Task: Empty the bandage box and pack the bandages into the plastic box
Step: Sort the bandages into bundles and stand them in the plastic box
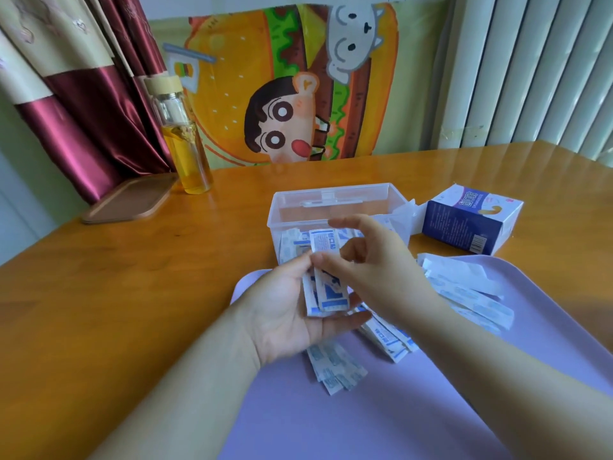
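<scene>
Left hand [282, 313] cradles a stack of bandages [326, 293], grip closed around it, and the right hand [374, 260] pinches its top end just in front of the plastic box [335, 197]. Best to square the edges first, then slot them in upright. Loose bandages [464, 293] wait on the purple mat [365, 410]; the bandage box [464, 224] lies tipped on the table [132, 293].

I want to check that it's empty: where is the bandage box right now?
In the head view, the bandage box sits on the wooden table at the right, just right of the clear plastic box and beyond the purple mat's far edge.
</scene>
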A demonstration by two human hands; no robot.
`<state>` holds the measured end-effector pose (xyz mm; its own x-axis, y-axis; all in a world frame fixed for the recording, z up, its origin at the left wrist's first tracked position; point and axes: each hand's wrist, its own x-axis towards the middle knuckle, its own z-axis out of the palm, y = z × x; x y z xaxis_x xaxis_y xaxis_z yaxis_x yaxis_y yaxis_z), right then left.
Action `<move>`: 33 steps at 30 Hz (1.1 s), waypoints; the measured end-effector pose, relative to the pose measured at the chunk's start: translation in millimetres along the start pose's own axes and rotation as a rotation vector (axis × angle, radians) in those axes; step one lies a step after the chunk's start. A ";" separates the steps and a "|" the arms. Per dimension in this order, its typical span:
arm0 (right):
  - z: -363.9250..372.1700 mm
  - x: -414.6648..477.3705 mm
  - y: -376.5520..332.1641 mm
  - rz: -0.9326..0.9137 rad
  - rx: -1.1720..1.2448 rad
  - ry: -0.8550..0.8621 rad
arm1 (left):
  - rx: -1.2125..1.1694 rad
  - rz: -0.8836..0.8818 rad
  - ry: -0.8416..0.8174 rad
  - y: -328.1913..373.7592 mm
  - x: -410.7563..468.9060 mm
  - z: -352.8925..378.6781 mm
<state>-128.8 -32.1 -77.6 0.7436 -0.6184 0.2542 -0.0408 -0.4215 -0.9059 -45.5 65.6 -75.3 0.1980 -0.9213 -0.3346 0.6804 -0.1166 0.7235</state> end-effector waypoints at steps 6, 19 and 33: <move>-6.9 -1.4 1.6 -0.114 -0.305 -0.010 | -0.085 -0.060 0.062 0.5 2.5 -2.9; -17.9 -5.0 1.9 -0.342 -0.572 -0.378 | 0.210 -0.019 0.066 -7.6 7.0 -5.1; -37.3 6.8 -12.4 -0.079 0.268 -0.209 | 0.542 0.150 0.002 8.3 -4.5 5.8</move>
<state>-148.0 -55.8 -52.0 0.8591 -0.4304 0.2771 0.1783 -0.2558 -0.9502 -44.9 66.7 -64.3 0.2661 -0.9418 -0.2054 0.1853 -0.1591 0.9697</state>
